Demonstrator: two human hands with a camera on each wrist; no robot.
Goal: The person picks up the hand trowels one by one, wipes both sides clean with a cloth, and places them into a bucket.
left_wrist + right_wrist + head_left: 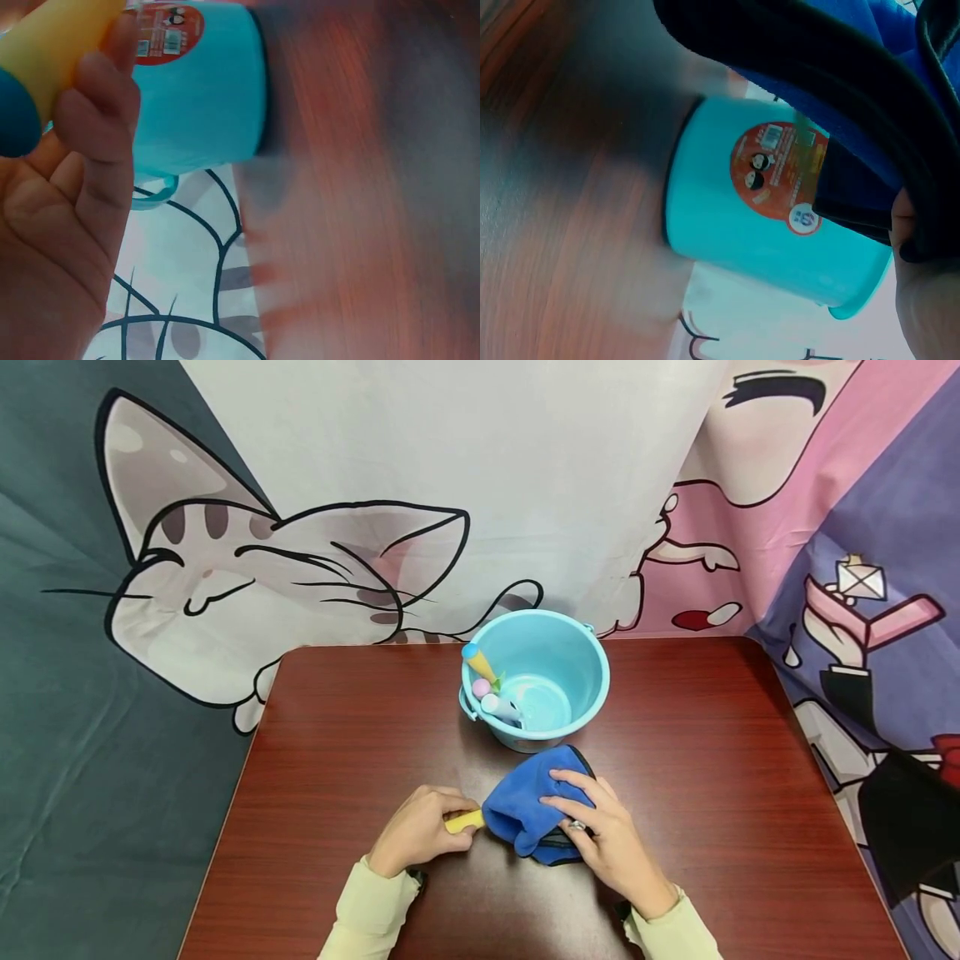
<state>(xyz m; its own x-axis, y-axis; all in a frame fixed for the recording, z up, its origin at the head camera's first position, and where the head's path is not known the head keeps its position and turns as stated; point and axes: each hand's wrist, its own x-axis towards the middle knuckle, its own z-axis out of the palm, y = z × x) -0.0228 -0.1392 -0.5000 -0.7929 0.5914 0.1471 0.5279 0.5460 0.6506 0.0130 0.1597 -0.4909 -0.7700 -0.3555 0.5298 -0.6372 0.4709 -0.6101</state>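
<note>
My left hand [423, 828] grips the yellow handle [464, 822] of a toy whose kind is hidden. In the left wrist view the handle [56, 49] ends in a blue cap [16, 116]. A blue cloth [528, 797] with black edging covers the toy's far end. My right hand [611, 839] holds this folded cloth from the right side, its fingers spread over the top. Close up in the right wrist view, the cloth's black border [810, 56] hangs in front of a light blue bucket [727, 202].
Behind the hands stands the bucket [534, 739]. Inside it lie a yellow toy with a blue end [480, 663], a pink round piece [481, 688] and a pale blue-and-white toy [501, 707]. The brown table [337, 735] meets a printed curtain [450, 443] at the back.
</note>
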